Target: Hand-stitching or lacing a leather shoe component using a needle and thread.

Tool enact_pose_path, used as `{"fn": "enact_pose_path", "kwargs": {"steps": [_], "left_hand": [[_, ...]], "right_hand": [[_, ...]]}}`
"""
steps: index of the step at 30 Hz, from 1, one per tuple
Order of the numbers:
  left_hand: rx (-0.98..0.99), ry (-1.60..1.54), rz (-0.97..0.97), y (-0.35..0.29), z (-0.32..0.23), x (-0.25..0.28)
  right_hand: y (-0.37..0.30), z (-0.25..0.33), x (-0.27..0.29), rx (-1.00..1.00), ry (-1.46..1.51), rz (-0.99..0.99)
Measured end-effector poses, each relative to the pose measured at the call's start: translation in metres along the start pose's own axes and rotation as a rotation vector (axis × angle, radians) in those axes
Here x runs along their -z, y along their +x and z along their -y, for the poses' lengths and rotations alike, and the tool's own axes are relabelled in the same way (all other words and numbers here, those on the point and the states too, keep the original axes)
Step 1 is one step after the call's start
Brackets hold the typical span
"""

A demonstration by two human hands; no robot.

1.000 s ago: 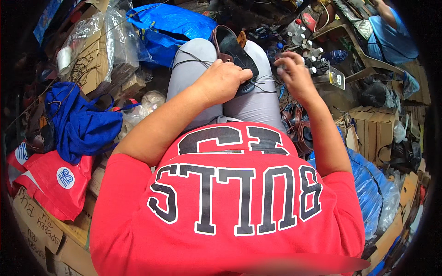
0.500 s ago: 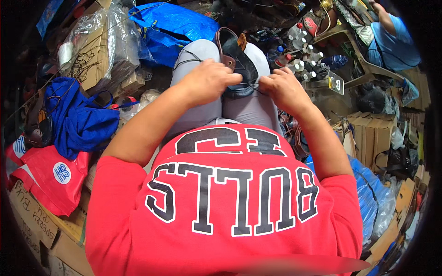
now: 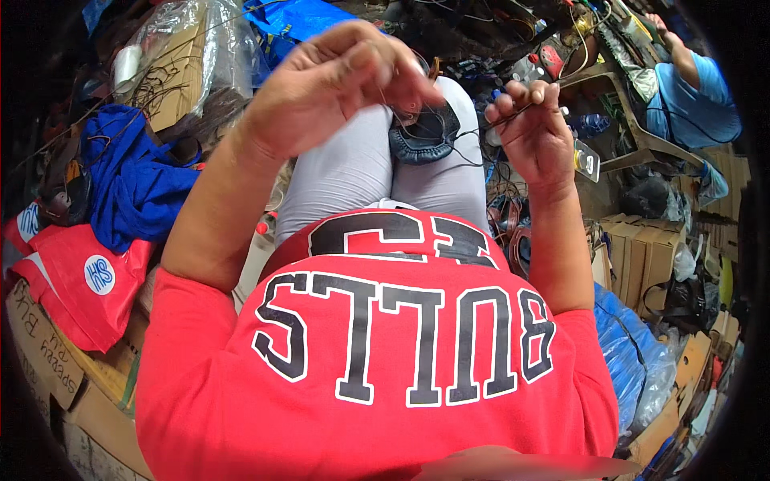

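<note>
A dark shoe (image 3: 423, 135) with a gathered, puckered toe and brown leather parts lies on my grey-clad thighs (image 3: 341, 172); my left hand hides part of its far end. My left hand (image 3: 341, 84) is raised above and left of the shoe, fingers curled and blurred. What it pinches is not clear, though a faint thin line shows beneath it. To the right, my right hand (image 3: 533, 132) is lifted with its fingertips pinched on a dark thread (image 3: 480, 129), which runs back toward the shoe's toe.
Blue cloth (image 3: 132, 184) and a red bag (image 3: 92, 280) lie at the left. Cardboard (image 3: 172, 76) and clear plastic stand behind them. At the right are a chair frame (image 3: 622, 108), cardboard boxes (image 3: 634, 248) and a blue plastic bundle (image 3: 626, 337). Another person's blue sleeve (image 3: 694, 100) shows at far right.
Both hands have risen from the shoe and moved apart, the left one more blurred. A dark thread now stretches between the shoe and my right hand.
</note>
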State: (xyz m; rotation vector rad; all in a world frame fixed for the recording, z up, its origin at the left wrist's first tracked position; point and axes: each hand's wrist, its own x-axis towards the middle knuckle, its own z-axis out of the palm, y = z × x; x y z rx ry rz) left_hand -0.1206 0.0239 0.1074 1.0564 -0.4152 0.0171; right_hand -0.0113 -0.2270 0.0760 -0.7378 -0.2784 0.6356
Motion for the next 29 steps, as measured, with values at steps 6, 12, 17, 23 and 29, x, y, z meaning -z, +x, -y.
{"fn": "enact_pose_path", "kwargs": {"steps": [6, 12, 17, 23, 29], "left_hand": [[0.282, 1.284, 0.203, -0.041, 0.001, 0.041], [0.449, 1.896, -0.513, -0.094, -0.146, 0.201], [0.776, 2.31, -1.004, -0.17, -0.323, 0.296], [0.811, 2.059, -0.723, -0.125, -0.217, 0.281], [0.196, 1.448, 0.052, -0.014, 0.017, 0.069]], "right_hand": [[-0.042, 0.004, 0.029, -0.316, -1.111, 0.228], [-0.125, 0.062, 0.147, -0.359, -1.591, -0.354], [-0.292, 0.164, 0.274, -0.518, -1.925, -0.926], [-0.267, 0.12, 0.287, -1.098, -1.997, -0.23], [-0.077, 0.013, 0.09, -0.421, -1.248, -0.212]]}}
